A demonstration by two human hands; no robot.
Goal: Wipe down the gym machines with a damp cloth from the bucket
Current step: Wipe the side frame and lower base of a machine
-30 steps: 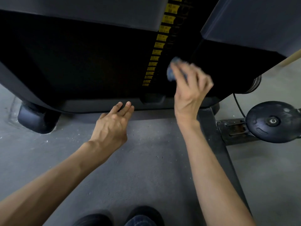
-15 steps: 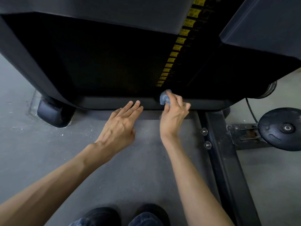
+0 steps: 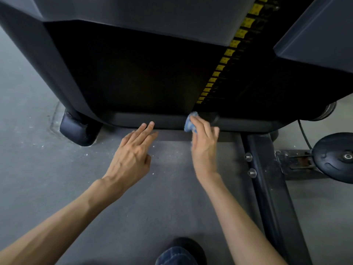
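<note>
small bunched blue cloth (image 3: 190, 123) is pressing against the black bottom ledge (image 3: 133, 119) of the dark gym machine (image 3: 145, 69) | right hand (image 3: 205, 148) is pinching it in curled fingers | left hand (image 3: 131, 152) is hovering beside, fingers straight, holding nothing

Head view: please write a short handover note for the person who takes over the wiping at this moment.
Right hand holds the cloth against the ledge at the base of the machine, just below the weight stack.
Left hand open, fingers straight, by the ledge; contact unclear.
Done: cannot be judged; no wet marks show.
To do: ledge toward the foot, rest of the machine. Bucket not in view.
</note>
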